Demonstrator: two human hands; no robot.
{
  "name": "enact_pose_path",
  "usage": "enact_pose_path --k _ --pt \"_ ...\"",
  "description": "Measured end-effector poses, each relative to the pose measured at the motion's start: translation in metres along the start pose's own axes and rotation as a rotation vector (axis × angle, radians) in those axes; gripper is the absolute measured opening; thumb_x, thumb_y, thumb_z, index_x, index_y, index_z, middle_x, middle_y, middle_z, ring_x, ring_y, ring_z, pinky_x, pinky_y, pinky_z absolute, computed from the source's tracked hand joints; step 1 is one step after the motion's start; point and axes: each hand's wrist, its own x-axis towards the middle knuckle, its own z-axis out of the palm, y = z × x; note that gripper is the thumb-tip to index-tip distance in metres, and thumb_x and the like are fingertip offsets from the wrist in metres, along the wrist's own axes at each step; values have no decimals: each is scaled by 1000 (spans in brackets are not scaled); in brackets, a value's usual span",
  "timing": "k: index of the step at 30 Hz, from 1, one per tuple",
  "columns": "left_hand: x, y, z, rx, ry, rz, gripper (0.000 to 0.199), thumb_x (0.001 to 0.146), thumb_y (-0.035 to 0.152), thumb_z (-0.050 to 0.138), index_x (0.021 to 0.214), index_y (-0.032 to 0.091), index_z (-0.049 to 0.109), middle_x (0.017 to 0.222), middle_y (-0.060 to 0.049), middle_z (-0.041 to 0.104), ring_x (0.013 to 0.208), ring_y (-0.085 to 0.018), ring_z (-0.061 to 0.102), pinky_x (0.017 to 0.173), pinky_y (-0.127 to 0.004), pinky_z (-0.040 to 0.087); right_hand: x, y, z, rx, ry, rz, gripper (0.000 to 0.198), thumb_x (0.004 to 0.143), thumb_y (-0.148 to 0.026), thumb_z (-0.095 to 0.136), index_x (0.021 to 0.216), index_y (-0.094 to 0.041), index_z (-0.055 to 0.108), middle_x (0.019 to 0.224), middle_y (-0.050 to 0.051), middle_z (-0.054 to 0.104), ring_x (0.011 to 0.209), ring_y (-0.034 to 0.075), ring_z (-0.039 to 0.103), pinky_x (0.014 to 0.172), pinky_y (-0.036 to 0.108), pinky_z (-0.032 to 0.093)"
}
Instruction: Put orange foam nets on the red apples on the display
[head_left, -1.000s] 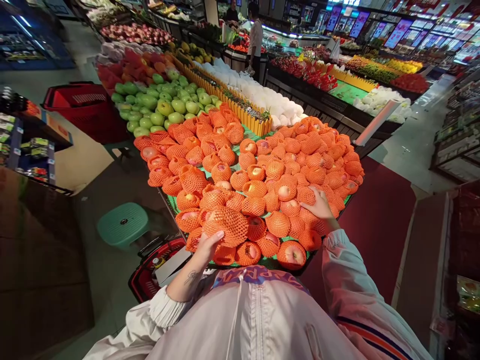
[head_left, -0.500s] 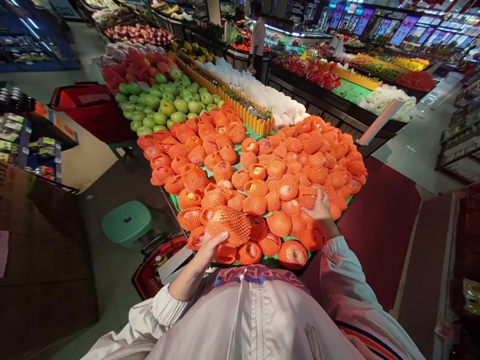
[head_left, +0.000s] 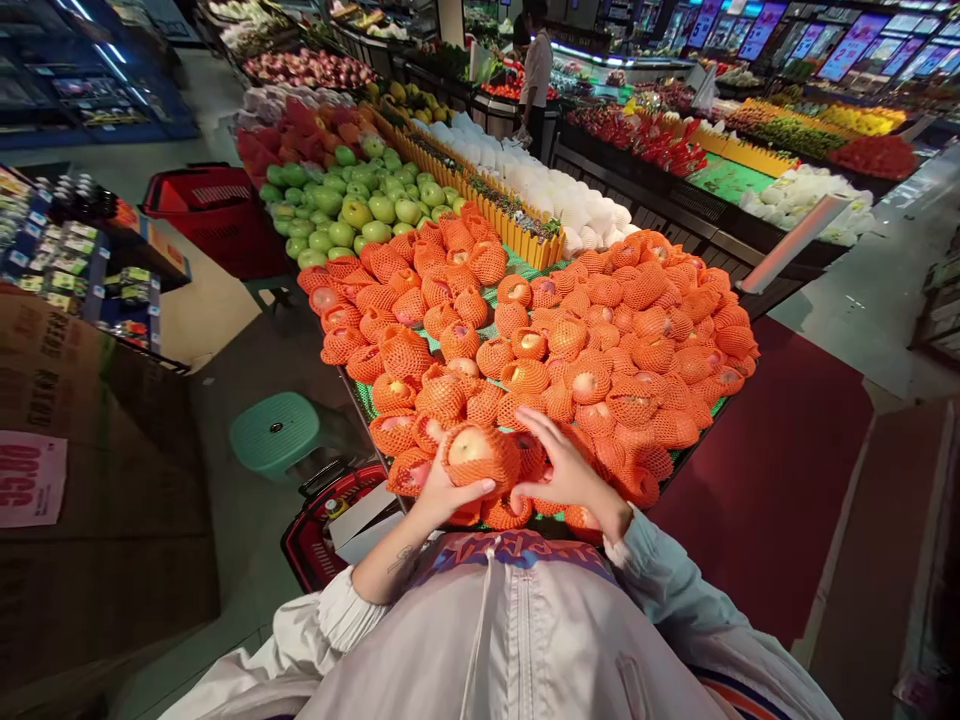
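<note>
An apple (head_left: pixel 480 456) in an orange foam net rests in my left hand (head_left: pixel 444 497), the thumb across its near side. The net leaves part of its pale yellow skin bare on top. Just right of that apple, my right hand (head_left: pixel 568 478) is open, thumb and fingers spread and nothing visible between them. Below both hands lies a broad display of net-wrapped apples (head_left: pixel 589 385) on a green mat (head_left: pixel 365 397). My hands and the held apple cover some of the front ones.
Green apples (head_left: pixel 360 200) lie behind the display, beside a low yellow fence (head_left: pixel 547 250) and white-wrapped fruit (head_left: pixel 592 215). At left are a green stool (head_left: pixel 275 430), a red basket (head_left: pixel 300 540) and a stack of red baskets (head_left: pixel 214 215). A person (head_left: pixel 537 75) stands farther back.
My right hand has come left from the apples on the right to beside the held apple. The held apple has turned, showing its bare skin. The view has shifted slightly.
</note>
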Motion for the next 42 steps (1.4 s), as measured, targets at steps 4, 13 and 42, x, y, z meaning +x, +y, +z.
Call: enact_pose_path --k 4,13,42 --pt "-2 -1 24 80 -93 97 93 58 41 96 136 19 49 140 -17 59 132 -35 58 119 -55 39 -9 -9 30 -7 -14 23 118 69 -38 91 164 -28 22 164 16 39 152 33 39 122 53 41" --pt "15 12 28 383 -379 137 108 58 42 97 153 25 47 150 -19 59 137 -43 56 117 -56 41 -15 28 42 -106 380 237 87 69 -24 80 148 -22 44 142 16 62 127 34 63 107 51 55" --pt "199 85 -84 1187 468 107 46 98 31 61 133 1 52 138 -25 58 130 -35 51 112 -46 39 -20 110 59 -602 601 365 87 84 -53 72 152 -11 37 140 27 61 123 44 63 99 60 55"
